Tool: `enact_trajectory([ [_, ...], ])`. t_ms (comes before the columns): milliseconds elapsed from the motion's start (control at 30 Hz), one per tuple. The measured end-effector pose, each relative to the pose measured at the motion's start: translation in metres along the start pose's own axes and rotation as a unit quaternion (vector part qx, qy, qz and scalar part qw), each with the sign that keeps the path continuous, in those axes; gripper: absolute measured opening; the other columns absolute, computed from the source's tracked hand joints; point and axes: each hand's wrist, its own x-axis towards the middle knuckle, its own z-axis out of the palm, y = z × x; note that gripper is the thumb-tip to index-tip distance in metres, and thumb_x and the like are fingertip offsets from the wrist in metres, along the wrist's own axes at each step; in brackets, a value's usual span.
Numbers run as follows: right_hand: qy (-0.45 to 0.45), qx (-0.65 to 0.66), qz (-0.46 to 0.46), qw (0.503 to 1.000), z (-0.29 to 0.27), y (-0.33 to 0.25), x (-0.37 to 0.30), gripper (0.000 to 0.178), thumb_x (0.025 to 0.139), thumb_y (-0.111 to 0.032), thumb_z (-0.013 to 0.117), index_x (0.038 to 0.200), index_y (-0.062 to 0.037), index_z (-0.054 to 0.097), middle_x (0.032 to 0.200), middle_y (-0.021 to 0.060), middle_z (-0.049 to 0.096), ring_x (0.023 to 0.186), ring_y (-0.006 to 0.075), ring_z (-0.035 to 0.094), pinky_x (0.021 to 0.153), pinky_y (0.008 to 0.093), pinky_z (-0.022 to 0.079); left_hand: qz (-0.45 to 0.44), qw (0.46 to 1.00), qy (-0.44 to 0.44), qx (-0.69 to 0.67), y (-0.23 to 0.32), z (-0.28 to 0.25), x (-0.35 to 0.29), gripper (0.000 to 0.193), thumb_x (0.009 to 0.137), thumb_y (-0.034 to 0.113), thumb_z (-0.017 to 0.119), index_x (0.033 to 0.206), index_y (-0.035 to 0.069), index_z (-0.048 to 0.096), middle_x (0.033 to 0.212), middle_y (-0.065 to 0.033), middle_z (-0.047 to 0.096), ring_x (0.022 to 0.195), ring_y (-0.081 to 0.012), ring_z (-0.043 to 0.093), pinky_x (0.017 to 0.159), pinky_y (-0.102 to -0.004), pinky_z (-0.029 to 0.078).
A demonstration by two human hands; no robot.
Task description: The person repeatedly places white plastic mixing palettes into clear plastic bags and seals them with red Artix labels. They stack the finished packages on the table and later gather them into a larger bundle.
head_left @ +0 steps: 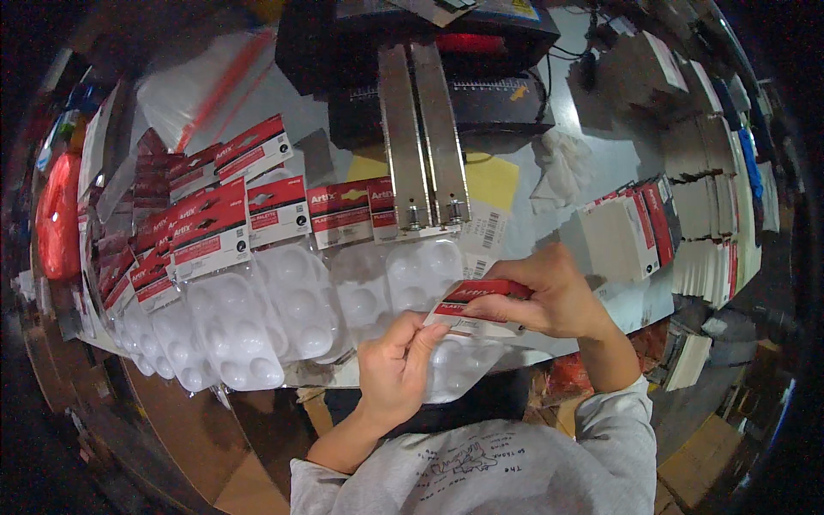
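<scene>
A red and white header card (pixel 482 305) is held in front of my body, with a white plastic paint palette (pixel 463 365) hanging below it. My left hand (pixel 395 365) is closed on the card's left end, thumb pressed on its lower corner. My right hand (pixel 554 292) pinches the card's right end, its thumb lying across the front. To the left, several carded white palettes (pixel 232 330) lie overlapped in rows, their cards toward the back. One loose palette (pixel 421 266) sits just beyond my left hand, beneath the metal bars.
A black machine (pixel 343 112) with two long metal bars (pixel 425 137) reaches over the table from the back. Stacked header cards (pixel 635 227) stand at the right, with more card piles (pixel 699 206) along the edge. Crumpled clear plastic (pixel 562 167) lies behind. A yellow sheet (pixel 493 176) is under the bars.
</scene>
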Motion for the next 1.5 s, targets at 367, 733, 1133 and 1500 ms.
enact_trajectory([
  [367,-0.044,0.229,0.258,0.938,0.000,0.025,-0.030,0.026,0.077,-0.022,0.067,0.087,0.0021,0.067,0.070,0.0076,0.066,0.055,0.0095,0.058,0.048,0.0228,0.045,-0.043,0.984,0.148,-0.085,-0.017,0.003,0.007,0.024,0.089,0.018,0.055,0.077,-0.002,0.061,0.064,0.0029,0.052,0.059,-0.0045,0.038,0.052,-0.0195,0.030],
  [733,0.027,0.369,0.237,0.898,0.025,0.028,-0.046,0.014,0.082,-0.012,0.059,0.082,0.0014,0.064,0.071,0.0063,0.063,0.056,0.0101,0.058,0.046,0.0209,0.043,-0.032,0.987,0.156,-0.036,-0.015,0.005,0.003,0.025,0.092,0.017,0.048,0.079,-0.003,0.057,0.065,-0.0023,0.054,0.062,-0.0060,0.042,0.057,-0.0216,0.036],
  [1133,0.252,0.495,0.184,0.811,0.065,0.041,0.007,0.009,0.083,-0.009,0.058,0.082,-0.0003,0.060,0.065,0.0025,0.056,0.055,0.0078,0.050,0.048,0.0213,0.037,-0.021,0.978,0.201,0.061,-0.026,0.005,0.059,0.027,0.094,0.022,0.040,0.080,0.000,0.049,0.064,-0.0076,0.050,0.061,-0.0140,0.044,0.059,-0.0260,0.037],
  [1500,0.248,0.358,0.187,0.880,0.058,0.044,0.007,0.014,0.084,-0.012,0.056,0.080,0.0010,0.061,0.069,0.0037,0.058,0.056,0.0081,0.051,0.051,0.0204,0.040,-0.108,0.983,0.139,0.056,-0.026,0.006,0.051,0.034,0.091,0.028,0.043,0.107,-0.001,0.049,0.084,-0.0088,0.060,0.079,-0.0177,0.056,0.072,-0.0305,0.043],
])
